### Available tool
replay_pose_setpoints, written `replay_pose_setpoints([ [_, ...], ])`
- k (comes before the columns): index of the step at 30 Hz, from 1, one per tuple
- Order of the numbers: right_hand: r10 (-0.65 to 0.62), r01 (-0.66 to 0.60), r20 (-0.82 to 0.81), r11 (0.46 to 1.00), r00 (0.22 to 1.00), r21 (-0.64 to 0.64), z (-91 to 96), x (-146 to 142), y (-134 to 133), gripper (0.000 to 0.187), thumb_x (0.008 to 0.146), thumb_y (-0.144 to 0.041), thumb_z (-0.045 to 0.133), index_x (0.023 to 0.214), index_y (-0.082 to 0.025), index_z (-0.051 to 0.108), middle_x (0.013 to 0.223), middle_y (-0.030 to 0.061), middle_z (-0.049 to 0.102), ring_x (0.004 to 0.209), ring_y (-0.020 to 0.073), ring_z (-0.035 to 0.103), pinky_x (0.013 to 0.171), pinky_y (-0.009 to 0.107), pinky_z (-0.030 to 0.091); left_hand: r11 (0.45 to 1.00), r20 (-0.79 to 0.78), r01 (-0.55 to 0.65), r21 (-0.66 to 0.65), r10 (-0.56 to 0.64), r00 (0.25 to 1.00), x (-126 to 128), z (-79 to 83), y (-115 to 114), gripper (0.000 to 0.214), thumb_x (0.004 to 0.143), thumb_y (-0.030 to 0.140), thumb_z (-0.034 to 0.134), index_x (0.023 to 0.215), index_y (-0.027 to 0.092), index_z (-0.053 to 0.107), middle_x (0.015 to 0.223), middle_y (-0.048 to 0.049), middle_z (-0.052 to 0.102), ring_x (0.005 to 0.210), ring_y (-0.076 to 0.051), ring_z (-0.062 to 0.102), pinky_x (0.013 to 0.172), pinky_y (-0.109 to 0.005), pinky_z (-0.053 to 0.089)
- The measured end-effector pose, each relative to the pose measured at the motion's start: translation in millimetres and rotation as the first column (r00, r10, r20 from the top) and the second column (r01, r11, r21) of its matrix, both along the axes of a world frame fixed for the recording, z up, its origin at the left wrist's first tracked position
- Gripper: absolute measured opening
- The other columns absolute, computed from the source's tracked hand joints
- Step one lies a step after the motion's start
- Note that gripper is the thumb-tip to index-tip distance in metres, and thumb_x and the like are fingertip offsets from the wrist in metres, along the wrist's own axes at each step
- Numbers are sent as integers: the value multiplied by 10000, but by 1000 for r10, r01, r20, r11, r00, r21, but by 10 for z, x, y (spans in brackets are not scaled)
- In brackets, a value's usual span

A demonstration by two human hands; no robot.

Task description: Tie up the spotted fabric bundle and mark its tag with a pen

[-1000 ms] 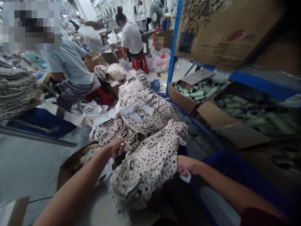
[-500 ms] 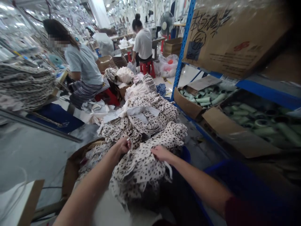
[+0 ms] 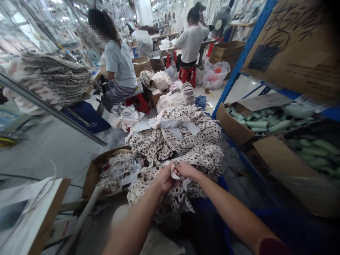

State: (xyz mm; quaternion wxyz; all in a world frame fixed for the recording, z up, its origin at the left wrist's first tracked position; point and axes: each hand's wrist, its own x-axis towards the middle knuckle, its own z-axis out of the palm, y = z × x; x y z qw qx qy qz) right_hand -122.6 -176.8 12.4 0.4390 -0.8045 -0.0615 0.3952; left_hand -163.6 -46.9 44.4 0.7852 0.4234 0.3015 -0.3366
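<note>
My left hand (image 3: 165,178) and my right hand (image 3: 186,170) meet on top of a heap of cream cloth with black spots (image 3: 170,191). Both pinch a fold of it close together, around a small white strip (image 3: 174,174) of cloth or tape. The fingertips are partly hidden in the folds. Just behind the hands lies a larger spotted heap (image 3: 172,136), crossed by pale white strips (image 3: 172,125).
A cardboard box (image 3: 92,175) of spotted pieces stands left of the hands. Blue metal shelving (image 3: 240,67) holds boxes of green spools (image 3: 265,120) on the right. A tall fabric stack (image 3: 55,79) and seated co-workers (image 3: 119,60) are further off.
My hands have come together on one fold, the right hand moving left from the cloth's edge. The view has swung left, bringing more of the box and the bench corner into sight.
</note>
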Motion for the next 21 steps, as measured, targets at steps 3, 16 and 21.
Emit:
replay_pose_setpoints([
  [3,-38,45,164,998,986,-38,219,-79,-156,305,1028,-151,493,768,-48,615,714,57,524,649,106,450,606,203,294,982,39,-115,-148,122,992,-65,-81,-52,405,924,555,338,777,192,445,716,5,515,645,-137,537,667,-329,494],
  [16,-250,284,-233,951,940,125,-227,-49,-37,238,957,-260,470,856,-52,525,769,97,551,638,147,523,534,197,387,839,430,-64,540,-210,878,-337,-212,-225,320,786,277,605,501,183,496,556,-3,423,590,-134,330,680,-290,292],
  [21,-298,360,-306,918,904,168,-246,22,6,159,698,-215,522,763,-89,450,675,61,490,551,116,446,502,182,355,800,453,58,597,-396,799,-391,-158,-73,305,682,320,730,503,181,527,530,16,441,575,-118,350,641,-297,247],
])
